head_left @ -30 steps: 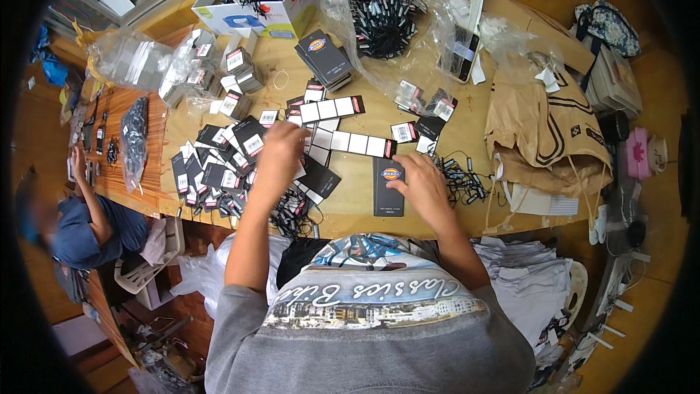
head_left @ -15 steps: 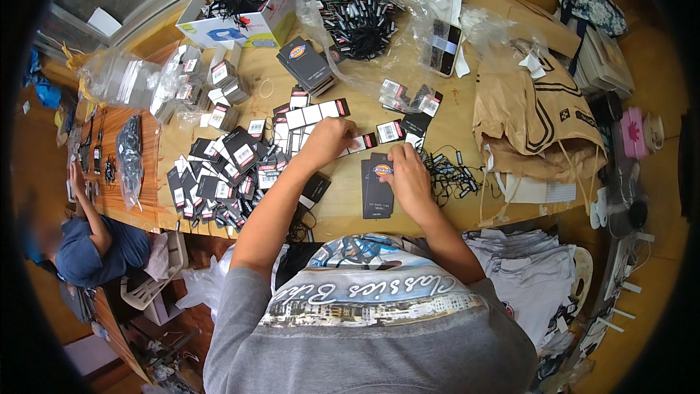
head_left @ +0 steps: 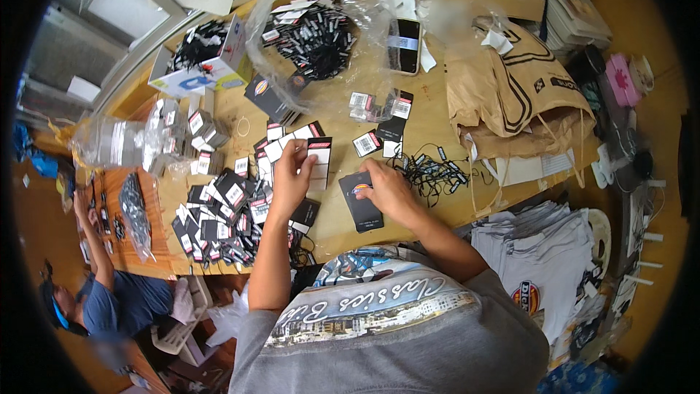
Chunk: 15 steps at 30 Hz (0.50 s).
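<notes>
Between the fingers of my left hand (head_left: 292, 182) is a hang tag (head_left: 319, 168), its face showing white panels and a dark, red-marked top end. My right hand (head_left: 390, 191) grips the edge of a small stack of black hang tags (head_left: 362, 211) at the table's front, thumb on top. Left of my left hand spreads a loose heap of black tags with barcode stickers (head_left: 226, 204) and cords. A barcode sticker tag (head_left: 367, 144) lies beyond my right hand, beside further tags. Black cords with small clips (head_left: 432, 175) lie right of that hand.
A clear plastic bag (head_left: 255, 36) surrounds a pile of black cords (head_left: 313, 40) at the back. Farther left stand a white box (head_left: 182, 80) of cords and bundled tags (head_left: 208, 131). A phone (head_left: 403, 47) and brown paper bag (head_left: 503, 95) are at right. Another person (head_left: 120, 303) sits at left.
My left hand has drawn left and nearer, raising a white-panelled tag off the table. The black tags under my right hand, fanned apart before, now lie more squarely together. The whole view has shifted.
</notes>
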{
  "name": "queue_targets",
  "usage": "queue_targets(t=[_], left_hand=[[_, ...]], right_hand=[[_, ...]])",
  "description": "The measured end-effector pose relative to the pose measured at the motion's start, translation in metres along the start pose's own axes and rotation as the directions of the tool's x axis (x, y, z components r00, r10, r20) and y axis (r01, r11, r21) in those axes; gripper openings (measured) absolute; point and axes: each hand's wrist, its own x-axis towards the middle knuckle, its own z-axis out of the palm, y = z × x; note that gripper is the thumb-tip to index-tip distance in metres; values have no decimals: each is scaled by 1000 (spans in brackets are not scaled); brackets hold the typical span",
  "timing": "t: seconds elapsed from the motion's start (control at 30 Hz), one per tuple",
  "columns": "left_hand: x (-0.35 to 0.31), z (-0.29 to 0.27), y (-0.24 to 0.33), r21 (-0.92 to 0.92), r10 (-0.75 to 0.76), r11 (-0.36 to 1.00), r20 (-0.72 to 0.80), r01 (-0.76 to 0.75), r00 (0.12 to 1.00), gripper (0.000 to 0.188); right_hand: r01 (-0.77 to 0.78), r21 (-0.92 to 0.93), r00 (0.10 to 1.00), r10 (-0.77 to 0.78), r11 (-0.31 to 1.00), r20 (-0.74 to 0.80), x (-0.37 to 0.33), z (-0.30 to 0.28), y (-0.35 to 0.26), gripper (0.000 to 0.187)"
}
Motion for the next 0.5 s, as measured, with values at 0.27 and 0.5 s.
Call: queue_targets(t=[0.27, 0.5], left_hand=[[-23, 0, -1, -153, -176, 976, -155, 153, 972, 35], [-41, 21, 19, -103, -203, 976, -112, 192, 973, 20]], right_hand=[[185, 27, 951, -172, 982, -258, 7, 9, 3, 30], [160, 493, 980, -78, 855, -181, 12, -4, -4, 19]])
